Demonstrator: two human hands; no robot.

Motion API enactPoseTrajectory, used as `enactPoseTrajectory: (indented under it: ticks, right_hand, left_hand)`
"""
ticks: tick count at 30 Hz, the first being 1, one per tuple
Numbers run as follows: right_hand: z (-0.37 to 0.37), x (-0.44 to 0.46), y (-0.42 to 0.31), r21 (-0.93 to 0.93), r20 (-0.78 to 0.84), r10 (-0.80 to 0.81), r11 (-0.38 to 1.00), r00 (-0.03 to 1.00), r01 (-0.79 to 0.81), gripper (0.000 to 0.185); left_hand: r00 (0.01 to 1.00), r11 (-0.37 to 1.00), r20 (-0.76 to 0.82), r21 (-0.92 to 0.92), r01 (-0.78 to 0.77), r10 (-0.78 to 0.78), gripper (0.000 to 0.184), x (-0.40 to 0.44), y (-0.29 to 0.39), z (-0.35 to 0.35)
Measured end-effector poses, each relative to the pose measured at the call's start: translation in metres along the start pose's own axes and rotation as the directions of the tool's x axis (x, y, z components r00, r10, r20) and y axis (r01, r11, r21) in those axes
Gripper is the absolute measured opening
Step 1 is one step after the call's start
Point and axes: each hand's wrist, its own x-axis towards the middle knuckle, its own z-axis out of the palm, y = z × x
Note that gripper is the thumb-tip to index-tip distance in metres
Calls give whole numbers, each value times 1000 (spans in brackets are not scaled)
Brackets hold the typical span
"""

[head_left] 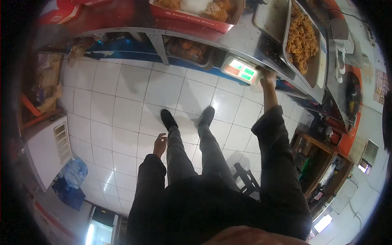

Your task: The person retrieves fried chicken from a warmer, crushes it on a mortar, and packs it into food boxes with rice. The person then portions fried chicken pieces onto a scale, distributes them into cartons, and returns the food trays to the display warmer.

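My right hand [268, 77] reaches to the edge beneath the metal counter, close beside a lit screen [240, 69] with green and white blocks. Its fingers are partly hidden in shadow, and something pale and translucent [256, 86] shows next to them; I cannot make out whether it is held. Lower down, my left hand [160, 145] hangs beside my leg above the tiled floor, fingers loosely bent and apart, holding nothing. Above the right hand, a metal tray [286, 49] of crispy fried pieces [302, 38] sits on the counter [245, 41].
A red box [196, 21] with fried food stands on the counter. Under it is a clear container [190, 51] of browned food. A dark stool [247, 179] is behind me, a wooden shelf [322, 167] to the right, a water bottle [75, 173] at left.
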Motion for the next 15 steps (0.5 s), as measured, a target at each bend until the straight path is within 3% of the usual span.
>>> enactPoseTrajectory:
  ticks: [1,2,3,5,7,8,9,10,11,13,15]
  right_hand:
    - [-8,13,6,-1,2,-1,1000,1000,1,29]
    - [-17,22,14,-585,-31,-31,811,999,7,32]
    - [-23,28,25,-948,-36,-75,319,997,-10,35]
    - [-5,11,-1,-896,-146,-38,428,989,-115,41]
    - [-8,3,-7,-700,-312,31,668,949,-252,38]
    - [2,-15,-15,-463,-291,-105,886,951,-44,22]
    - [5,-32,-21,-282,-415,-86,959,906,-39,25]
    - [36,-68,-64,-581,-282,-292,810,914,79,31]
    - [67,-104,-106,-807,-133,-481,560,867,187,37]
    - [59,-132,-136,-777,280,-633,292,722,557,34]
    - [23,-122,-160,-779,539,-663,-158,519,607,40]
  left_hand:
    - [1000,1000,-7,2,-6,6,29,2,-13,3]
    - [1000,1000,-15,5,-7,7,29,0,-20,3]
    - [1000,1000,-19,2,-3,3,29,-1,-26,4]
    - [999,999,-15,-2,41,-41,28,-6,-32,4]
    - [999,999,-6,-8,46,-46,28,-10,-33,3]
    - [999,999,6,-10,42,-42,28,-11,-34,3]
    - [999,999,5,-15,42,-42,28,-10,-34,2]
    - [999,999,-13,-7,37,-37,27,-8,-39,2]
    - [999,999,-28,-4,34,-34,27,-5,-42,5]
    - [998,998,-1,-21,55,-55,27,-1,-34,2]
    - [1000,999,15,39,21,-21,28,2,-19,-5]
